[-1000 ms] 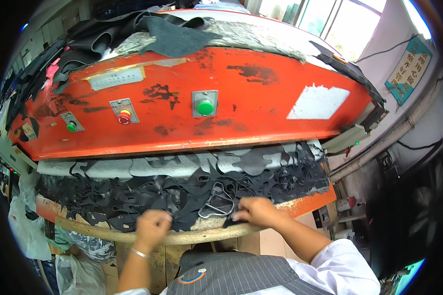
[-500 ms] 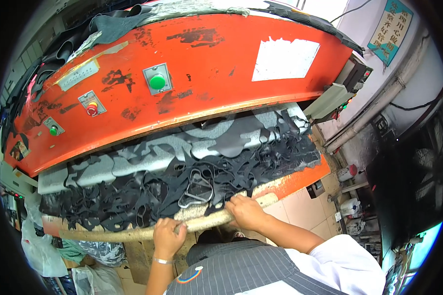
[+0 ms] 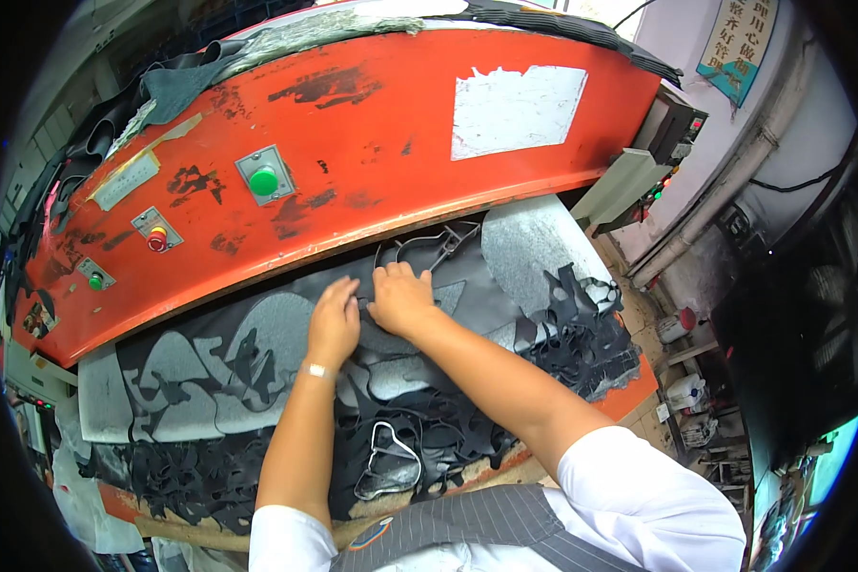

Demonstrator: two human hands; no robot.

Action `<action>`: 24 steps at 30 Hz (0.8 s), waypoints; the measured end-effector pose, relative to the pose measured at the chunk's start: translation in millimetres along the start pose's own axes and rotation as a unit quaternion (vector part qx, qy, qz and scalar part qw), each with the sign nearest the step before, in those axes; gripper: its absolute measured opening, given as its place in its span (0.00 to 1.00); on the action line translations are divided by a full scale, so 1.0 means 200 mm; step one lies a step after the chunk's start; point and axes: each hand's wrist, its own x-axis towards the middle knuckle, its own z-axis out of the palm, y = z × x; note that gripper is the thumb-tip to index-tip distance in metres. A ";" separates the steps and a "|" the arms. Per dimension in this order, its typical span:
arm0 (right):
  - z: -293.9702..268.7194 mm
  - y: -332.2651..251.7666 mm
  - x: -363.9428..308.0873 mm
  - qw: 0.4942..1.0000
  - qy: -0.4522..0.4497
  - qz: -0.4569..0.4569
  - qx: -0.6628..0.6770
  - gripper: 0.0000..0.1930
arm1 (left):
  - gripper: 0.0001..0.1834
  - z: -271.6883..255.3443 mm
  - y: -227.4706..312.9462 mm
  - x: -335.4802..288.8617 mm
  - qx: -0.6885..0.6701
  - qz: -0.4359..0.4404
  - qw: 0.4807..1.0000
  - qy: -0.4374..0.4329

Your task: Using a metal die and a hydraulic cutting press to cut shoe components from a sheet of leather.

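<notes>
My right hand (image 3: 400, 300) reaches across the machine bed, its fingers curled at the near edge of a dark metal cutting die (image 3: 446, 246) under the red machine's lip. Its fingertips are partly hidden. Just left of it, my left hand (image 3: 334, 324) hovers over the black sheet with fingers stretched and nothing in them. The black sheet material (image 3: 472, 267) lies on a pale cutting board (image 3: 534, 248), with curved shapes cut out of it. Nearer my body, a second, silvery cutting die (image 3: 389, 462) rests on a heap of black scraps (image 3: 200, 467).
A red machine front (image 3: 381, 143) with green buttons and a red knob spans the far side. A control box (image 3: 639, 172) juts out at right. A tan front bar (image 3: 200, 534) runs along the near edge. Plastic bags (image 3: 91, 496) hang at lower left; shelves with bottles (image 3: 682, 391) stand at right.
Both hands have left the front bar and reached far over the bed. The bed sits further out toward me, and the dark die under the machine's lip has come into view.
</notes>
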 end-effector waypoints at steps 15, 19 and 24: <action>-0.35 0.55 -0.29 0.916 0.100 -0.030 0.387 0.12 | 0.26 0.26 -0.11 0.15 0.245 -0.099 0.960 -0.091; -0.51 1.01 -0.67 0.671 0.221 0.010 0.708 0.15 | 0.26 0.32 -0.07 0.14 0.245 -0.099 0.959 -0.103; -0.58 1.26 -1.23 0.655 0.328 0.014 0.681 0.19 | 0.27 0.27 -0.09 0.13 0.245 -0.118 0.953 -0.136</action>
